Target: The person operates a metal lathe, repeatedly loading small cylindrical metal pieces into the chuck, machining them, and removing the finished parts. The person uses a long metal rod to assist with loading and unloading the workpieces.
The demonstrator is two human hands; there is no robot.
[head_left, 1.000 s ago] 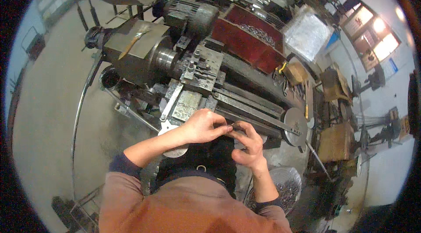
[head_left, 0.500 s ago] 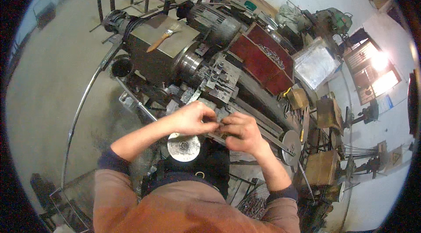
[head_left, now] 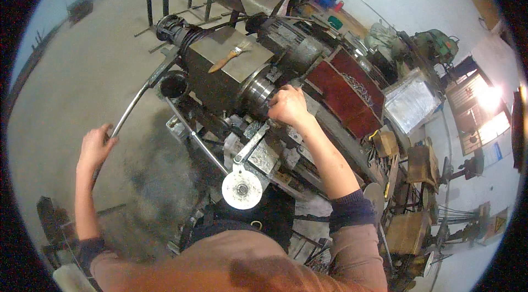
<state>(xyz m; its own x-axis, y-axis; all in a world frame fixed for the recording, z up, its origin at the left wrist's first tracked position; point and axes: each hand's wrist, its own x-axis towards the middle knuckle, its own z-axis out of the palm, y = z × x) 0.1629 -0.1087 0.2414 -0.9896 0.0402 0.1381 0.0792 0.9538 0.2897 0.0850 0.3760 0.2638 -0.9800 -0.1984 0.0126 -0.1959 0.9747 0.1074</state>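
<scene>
Out to the left, my left hand (head_left: 98, 146) is wrapped around a long curved metal lever (head_left: 135, 102) that runs up to the lathe's headstock (head_left: 212, 86). My right hand (head_left: 287, 106) is at the front of the round steel chuck (head_left: 257, 92), its fingers curled together. Whatever sits between those fingers is too hidden to name. Below it lie the carriage and tool slide (head_left: 263, 157), with a small crank arm (head_left: 252, 143) and a pale round handwheel (head_left: 242, 188) close to my body.
A wooden-handled brush (head_left: 226, 60) rests on top of the headstock. Behind the lathe stands a dark red tray (head_left: 338, 89) with small metal parts. A slanting metal rod (head_left: 198, 139) crosses in front, and a silvery sheet-covered box (head_left: 411, 102) is farther right.
My hands were together over the carriage and are now apart. The left has swung out to the lever; the right has moved up to the chuck. The view has shifted slightly.
</scene>
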